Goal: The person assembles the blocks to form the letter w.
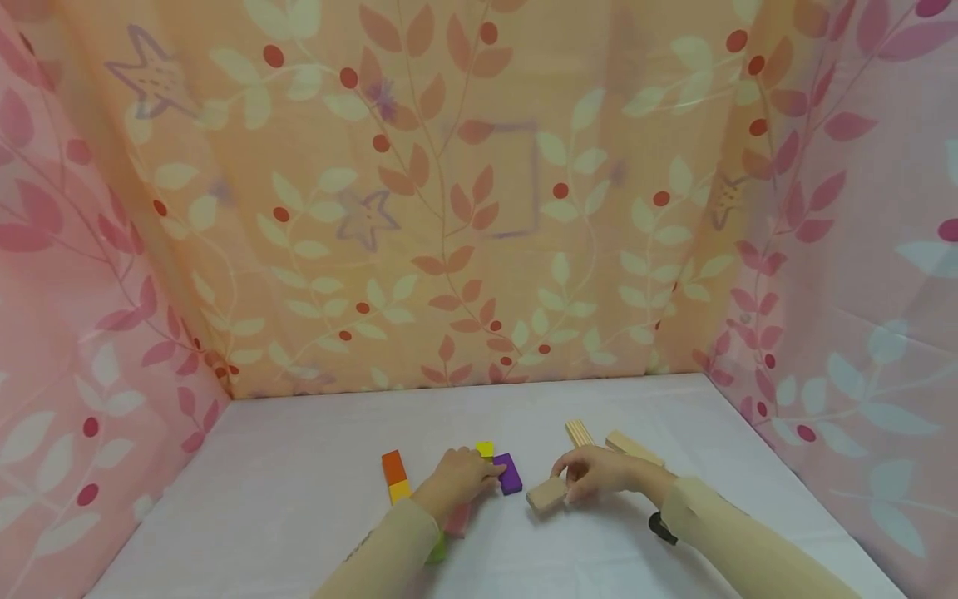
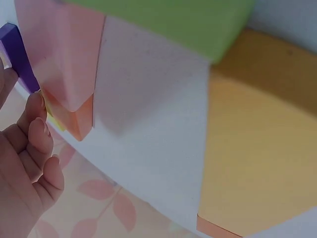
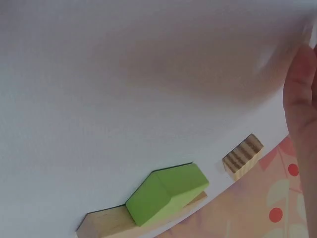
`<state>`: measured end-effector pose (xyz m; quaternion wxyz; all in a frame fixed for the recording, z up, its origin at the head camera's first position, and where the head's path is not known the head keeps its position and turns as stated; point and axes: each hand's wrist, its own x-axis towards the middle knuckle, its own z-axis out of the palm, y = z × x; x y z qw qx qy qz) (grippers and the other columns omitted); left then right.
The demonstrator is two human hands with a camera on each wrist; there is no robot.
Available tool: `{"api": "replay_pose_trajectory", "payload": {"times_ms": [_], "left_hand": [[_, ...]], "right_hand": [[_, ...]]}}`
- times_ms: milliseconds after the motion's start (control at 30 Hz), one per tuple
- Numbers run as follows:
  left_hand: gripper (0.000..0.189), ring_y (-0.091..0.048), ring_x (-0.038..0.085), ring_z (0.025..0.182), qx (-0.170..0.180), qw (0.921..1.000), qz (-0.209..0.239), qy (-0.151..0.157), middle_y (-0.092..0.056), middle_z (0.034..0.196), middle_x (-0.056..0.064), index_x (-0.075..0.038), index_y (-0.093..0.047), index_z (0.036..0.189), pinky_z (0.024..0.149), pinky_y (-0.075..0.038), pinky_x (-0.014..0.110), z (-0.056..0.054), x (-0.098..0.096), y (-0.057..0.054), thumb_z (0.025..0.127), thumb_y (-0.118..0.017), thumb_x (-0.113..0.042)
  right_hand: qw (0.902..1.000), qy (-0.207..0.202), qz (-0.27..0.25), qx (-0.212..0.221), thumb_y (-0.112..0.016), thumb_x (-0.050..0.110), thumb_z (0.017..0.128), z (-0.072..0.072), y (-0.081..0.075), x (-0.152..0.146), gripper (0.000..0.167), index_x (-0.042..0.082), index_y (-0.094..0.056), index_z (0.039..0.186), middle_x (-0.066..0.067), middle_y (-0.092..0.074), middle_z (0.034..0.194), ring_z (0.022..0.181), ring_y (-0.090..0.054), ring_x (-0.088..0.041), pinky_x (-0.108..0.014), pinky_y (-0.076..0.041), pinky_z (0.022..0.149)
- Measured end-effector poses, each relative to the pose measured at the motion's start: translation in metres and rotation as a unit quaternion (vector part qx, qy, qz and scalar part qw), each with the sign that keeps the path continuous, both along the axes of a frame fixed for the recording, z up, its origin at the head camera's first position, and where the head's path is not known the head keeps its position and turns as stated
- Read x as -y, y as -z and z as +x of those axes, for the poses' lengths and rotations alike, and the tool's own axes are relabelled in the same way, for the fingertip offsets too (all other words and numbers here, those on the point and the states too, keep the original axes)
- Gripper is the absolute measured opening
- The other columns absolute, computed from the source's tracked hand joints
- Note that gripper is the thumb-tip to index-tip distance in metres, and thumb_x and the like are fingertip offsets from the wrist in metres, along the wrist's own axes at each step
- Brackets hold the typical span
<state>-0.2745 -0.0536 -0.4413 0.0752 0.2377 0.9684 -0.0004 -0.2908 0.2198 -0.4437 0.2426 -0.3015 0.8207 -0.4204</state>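
My left hand [image 1: 458, 478] reaches over a row of coloured blocks, its thumb and a finger at the purple block [image 1: 509, 474]. Beside its fingertips lies a yellow block [image 1: 485, 450]. Beneath that hand run a pink block [image 2: 64, 49] and an orange block [image 2: 81, 116]. My right hand [image 1: 599, 470] grips one end of a plain wooden block [image 1: 547, 494], held low over the white table. In the right wrist view only part of this hand shows, and what it holds is hidden.
Left of the left hand, a red-orange block [image 1: 393, 467] meets a yellow-orange one [image 1: 400, 491]; a green block [image 1: 437, 551] is nearer. Behind the right hand lie a striped wooden block [image 1: 579, 433] and a wooden one [image 1: 634, 448], with a green block [image 3: 166, 191] against it.
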Motion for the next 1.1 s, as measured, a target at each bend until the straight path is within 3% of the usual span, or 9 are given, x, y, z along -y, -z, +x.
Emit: {"api": "replay_pose_trajectory", "payload": {"times_ms": [100, 200, 267, 367, 467, 533, 700, 967, 1100], "left_hand": [[0.037, -0.057, 0.023, 0.102, 0.001, 1.0000, -0.003, 0.002, -0.067, 0.116, 0.002, -0.035, -0.061, 0.132, 0.095, -0.045, 0.042, 0.001, 0.000, -0.002, 0.095, -0.060, -0.038], [0.037, -0.057, 0.022, 0.103, 0.005, 1.0000, -0.002, 0.000, -0.067, 0.116, 0.002, -0.035, -0.061, 0.132, 0.096, -0.045, 0.042, 0.000, 0.001, -0.001, 0.095, -0.060, -0.038], [0.038, -0.057, 0.023, 0.105, 0.009, 1.0000, -0.001, -0.002, -0.066, 0.117, 0.002, -0.036, -0.060, 0.133, 0.098, -0.044, 0.043, -0.001, 0.001, 0.001, 0.095, -0.060, -0.039], [0.038, -0.057, 0.024, 0.107, 0.013, 0.9999, 0.002, -0.003, -0.066, 0.118, 0.002, -0.036, -0.060, 0.133, 0.099, -0.043, 0.044, -0.002, 0.001, 0.003, 0.095, -0.059, -0.038], [0.038, -0.057, 0.024, 0.107, 0.011, 0.9999, 0.004, 0.002, -0.066, 0.118, 0.002, -0.036, -0.060, 0.133, 0.099, -0.043, 0.045, -0.003, 0.002, 0.005, 0.095, -0.060, -0.038], [0.038, -0.057, 0.024, 0.107, 0.008, 0.9999, 0.005, 0.005, -0.066, 0.119, 0.002, -0.036, -0.060, 0.133, 0.099, -0.042, 0.046, -0.003, 0.002, 0.005, 0.095, -0.060, -0.038], [0.038, -0.057, 0.024, 0.108, 0.003, 1.0000, 0.002, 0.007, -0.066, 0.120, 0.002, -0.035, -0.060, 0.133, 0.100, -0.041, 0.048, -0.003, 0.003, 0.005, 0.095, -0.059, -0.038], [0.038, -0.056, 0.024, 0.109, 0.002, 0.9999, -0.002, 0.012, -0.065, 0.121, 0.002, -0.035, -0.059, 0.134, 0.101, -0.040, 0.048, -0.003, 0.003, 0.004, 0.096, -0.058, -0.039], [0.037, -0.055, 0.026, 0.111, 0.004, 0.9999, 0.002, 0.012, -0.065, 0.123, 0.003, -0.035, -0.060, 0.134, 0.103, -0.039, 0.050, -0.003, 0.003, 0.003, 0.096, -0.058, -0.038]], "right_hand": [[0.9990, -0.039, 0.010, 0.018, -0.071, -0.004, 0.081, 0.000, 0.003, 0.003, 0.030, 0.004, -0.067, 0.110, 0.002, -0.057, 0.076, 0.066, -0.048, -0.007, -0.019, -0.040, 0.058], [0.9982, -0.040, 0.043, 0.012, -0.069, -0.004, 0.084, 0.003, 0.003, 0.009, 0.030, 0.006, -0.067, 0.112, 0.002, -0.056, 0.077, 0.067, -0.048, -0.008, -0.019, -0.040, 0.059], [0.9977, -0.016, 0.065, 0.003, -0.068, -0.002, 0.086, 0.007, 0.002, 0.015, 0.033, 0.006, -0.065, 0.118, 0.001, -0.056, 0.077, 0.068, -0.049, -0.010, -0.021, -0.040, 0.060], [0.9941, 0.061, 0.089, -0.014, -0.071, 0.007, 0.087, 0.019, 0.003, 0.023, 0.033, 0.004, -0.061, 0.119, -0.002, -0.055, 0.077, 0.066, -0.050, -0.013, -0.024, -0.041, 0.058], [0.9832, 0.138, 0.116, -0.026, -0.077, 0.019, 0.084, 0.033, 0.005, 0.032, 0.035, 0.005, -0.060, 0.112, -0.005, -0.054, 0.079, 0.067, -0.050, -0.016, -0.028, -0.041, 0.058], [0.9761, 0.166, 0.136, -0.036, -0.080, 0.027, 0.081, 0.042, 0.006, 0.037, 0.040, 0.006, -0.057, 0.106, -0.007, -0.055, 0.084, 0.073, -0.052, -0.019, -0.034, -0.045, 0.063], [0.9681, 0.177, 0.162, -0.072, -0.088, 0.030, 0.070, 0.055, 0.009, 0.048, 0.057, 0.004, -0.051, 0.104, -0.011, -0.060, 0.096, 0.088, -0.056, -0.024, -0.049, -0.049, 0.080], [0.9596, 0.183, 0.192, -0.094, -0.087, 0.033, 0.069, 0.059, 0.006, 0.054, 0.055, 0.009, -0.056, 0.108, -0.012, -0.061, 0.100, 0.093, -0.060, -0.032, -0.056, -0.049, 0.081], [0.9538, 0.192, 0.203, -0.109, -0.086, 0.044, 0.068, 0.062, 0.007, 0.059, 0.063, 0.005, -0.055, 0.106, -0.008, -0.057, 0.091, 0.083, -0.057, -0.025, -0.048, -0.049, 0.071]]}}
